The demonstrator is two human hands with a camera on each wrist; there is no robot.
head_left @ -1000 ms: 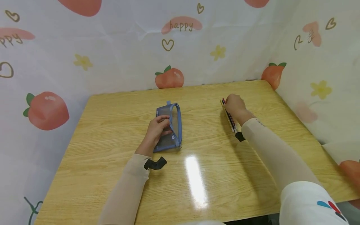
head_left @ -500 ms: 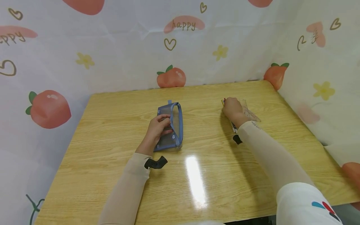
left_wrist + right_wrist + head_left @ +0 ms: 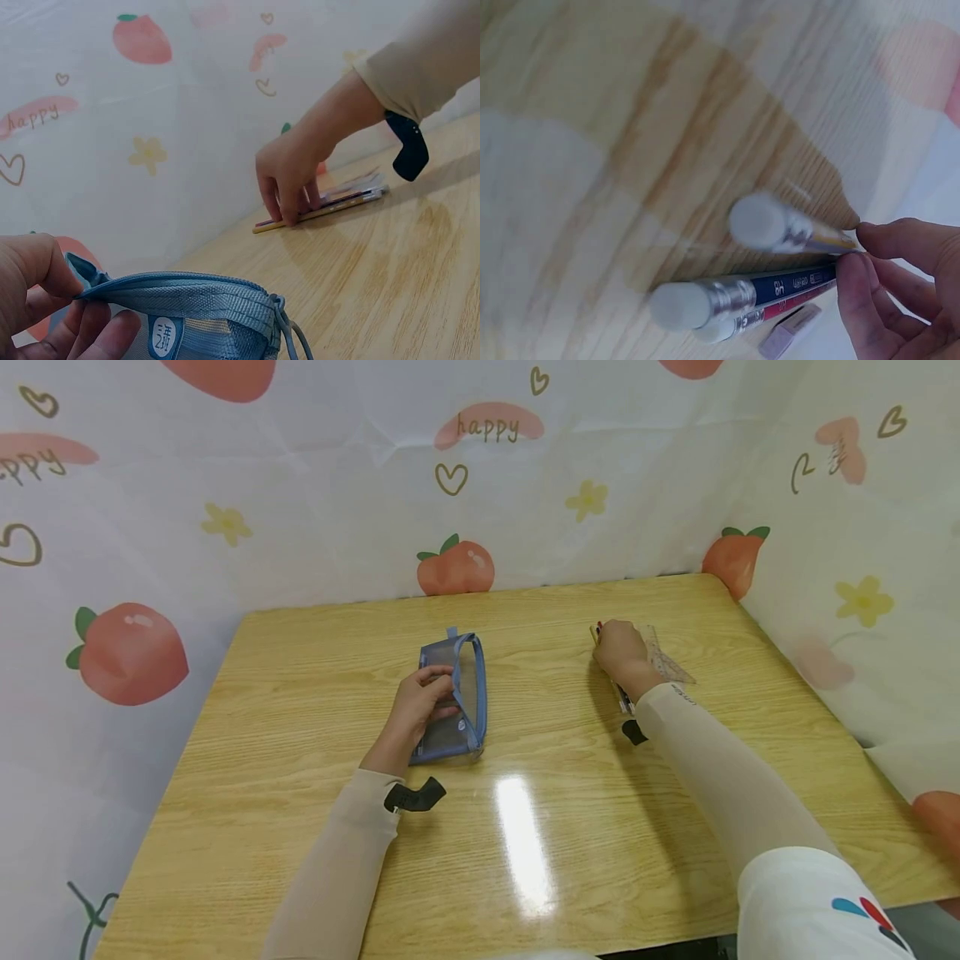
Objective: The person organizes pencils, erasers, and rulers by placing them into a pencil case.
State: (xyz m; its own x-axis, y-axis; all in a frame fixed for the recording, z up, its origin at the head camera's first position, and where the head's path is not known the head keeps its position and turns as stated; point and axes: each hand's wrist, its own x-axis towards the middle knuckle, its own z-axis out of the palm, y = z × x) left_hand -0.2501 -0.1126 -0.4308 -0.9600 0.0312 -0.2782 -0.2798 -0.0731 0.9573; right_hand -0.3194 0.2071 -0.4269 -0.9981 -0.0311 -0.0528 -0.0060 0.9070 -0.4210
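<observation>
Shifted slightly left, uncovering the clear set square, my right hand pinches the pencils on the table; my left hand pinches the blue pouch by its rim.

Three views of one bench: one wide from above, two close at the wrists.
My head view looks forward and down, catching the left hand, the right hand and the printed backdrop. My left wrist view sits low, close behind the blue pouch, facing across to the right hand; it shares both hands with the head view. My right wrist view, tilted and very near, looks along the pencils from their eraser ends; all three views share those.
</observation>
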